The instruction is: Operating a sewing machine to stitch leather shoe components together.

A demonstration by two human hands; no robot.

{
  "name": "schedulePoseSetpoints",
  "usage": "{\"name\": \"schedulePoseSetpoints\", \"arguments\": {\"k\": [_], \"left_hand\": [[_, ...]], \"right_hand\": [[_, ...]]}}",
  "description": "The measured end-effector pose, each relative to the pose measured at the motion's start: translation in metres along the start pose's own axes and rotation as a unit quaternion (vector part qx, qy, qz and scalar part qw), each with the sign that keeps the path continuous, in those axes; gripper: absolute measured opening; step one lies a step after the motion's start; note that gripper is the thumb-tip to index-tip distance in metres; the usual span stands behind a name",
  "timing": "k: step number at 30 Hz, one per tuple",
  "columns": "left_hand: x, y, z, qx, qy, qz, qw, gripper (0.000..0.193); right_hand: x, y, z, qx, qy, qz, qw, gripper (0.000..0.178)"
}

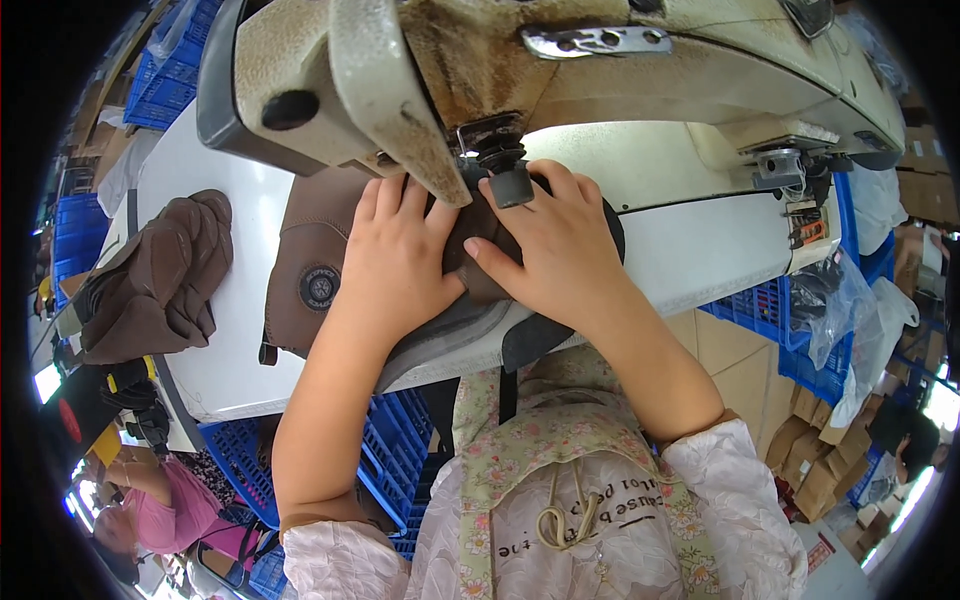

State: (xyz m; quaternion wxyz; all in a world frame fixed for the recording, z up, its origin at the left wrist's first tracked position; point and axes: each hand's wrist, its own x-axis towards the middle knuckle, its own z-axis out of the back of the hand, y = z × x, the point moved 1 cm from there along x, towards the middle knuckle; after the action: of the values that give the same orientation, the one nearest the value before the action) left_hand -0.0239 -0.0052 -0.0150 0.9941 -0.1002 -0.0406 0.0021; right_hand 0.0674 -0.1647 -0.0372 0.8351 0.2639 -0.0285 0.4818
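my left hand and right hand lie spread on brown leather under the sewing machine; likely supple, best held either side.

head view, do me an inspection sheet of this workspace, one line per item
surface: white table, its near edge partly covered by the work
job's things: brown piece with a round dark emblem, lying under the head of a worn sewing machine
clutter: heap of brown pieces at the table's left; plastic bags at the right
hands: left hand and right hand both bare, palm down on the brown piece, fingertips close to the machine's head
cables: none that can be told for certain
surroundings: blue crate below the table, cardboard boxes right, another person in pink lower left
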Motion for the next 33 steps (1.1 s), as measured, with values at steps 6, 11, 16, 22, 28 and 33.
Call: {"name": "schedulePoseSetpoints", "arguments": {"k": [6, 11, 16, 22, 28, 33], "left_hand": [[-0.0022, -0.0007, -0.0003, 0.030, -0.014, 0.007, 0.999, 0.072], [-0.0027, 0.0011, -0.0060, 0.035, -0.011, 0.004, 0.999, 0.072], [-0.0018, 0.0013, -0.0060, 0.025, -0.005, 0.006, 1.000, 0.072], [-0.0043, 0.0021, -0.0071, 0.049, -0.006, 0.009, 0.999, 0.075], [-0.0043, 0.0031, -0.0063, 0.026, 0.014, 0.007, 1.000, 0.074], [-0.0043, 0.0023, -0.0051, 0.022, 0.017, 0.010, 1.000, 0.073]], "right_hand": [[0.0018, 0.0021, -0.0001, 0.011, 0.000, -0.005, 1.000, 0.053], [0.0021, 0.0013, -0.0013, 0.005, -0.006, -0.001, 1.000, 0.051], [0.0009, 0.0000, -0.0020, -0.007, -0.008, 0.005, 1.000, 0.052], [0.0009, 0.0009, -0.0025, -0.004, -0.007, 0.006, 1.000, 0.052], [0.0000, 0.0004, -0.0028, -0.011, -0.013, 0.008, 1.000, 0.052], [0.0005, 0.0009, -0.0025, -0.004, -0.007, 0.001, 1.000, 0.052]]}}
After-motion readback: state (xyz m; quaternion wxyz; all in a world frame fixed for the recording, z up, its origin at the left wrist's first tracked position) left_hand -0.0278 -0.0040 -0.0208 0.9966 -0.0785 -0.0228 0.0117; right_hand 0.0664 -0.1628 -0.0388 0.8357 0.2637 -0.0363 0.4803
